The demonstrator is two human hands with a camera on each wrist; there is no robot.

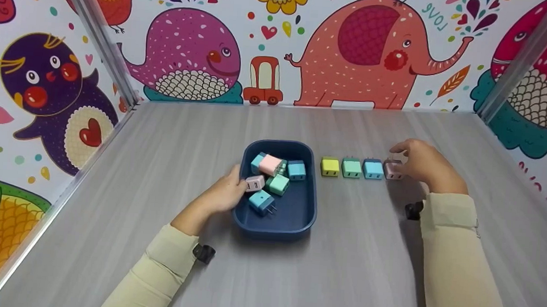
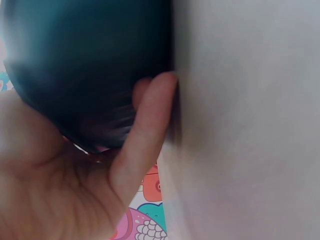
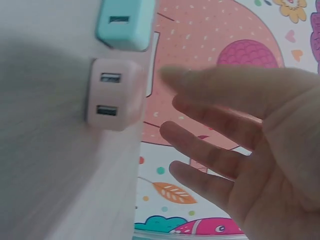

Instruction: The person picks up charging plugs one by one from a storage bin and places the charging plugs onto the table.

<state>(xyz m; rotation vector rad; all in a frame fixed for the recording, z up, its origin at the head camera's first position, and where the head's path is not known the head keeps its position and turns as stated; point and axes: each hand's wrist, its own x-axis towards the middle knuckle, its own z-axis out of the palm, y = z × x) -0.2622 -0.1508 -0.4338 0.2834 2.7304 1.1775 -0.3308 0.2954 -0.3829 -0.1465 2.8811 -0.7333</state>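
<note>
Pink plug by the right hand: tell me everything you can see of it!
The pink plug is a pale, boxy, plastic-looking charger with rounded edges. Two dark slots sit side by side on its near face; any prongs are hard to make out. It rests on the grey table, last on the right in a row of four, with a narrow gap to the blue plug. The right hand is close, but in the wrist view isn't touching it.

Only text I can read is "LOVE" (image 1: 434, 16), mirror-flipped, on the wall (image 1: 281, 42) beyond the table's (image 1: 356, 275) far edge.
</note>
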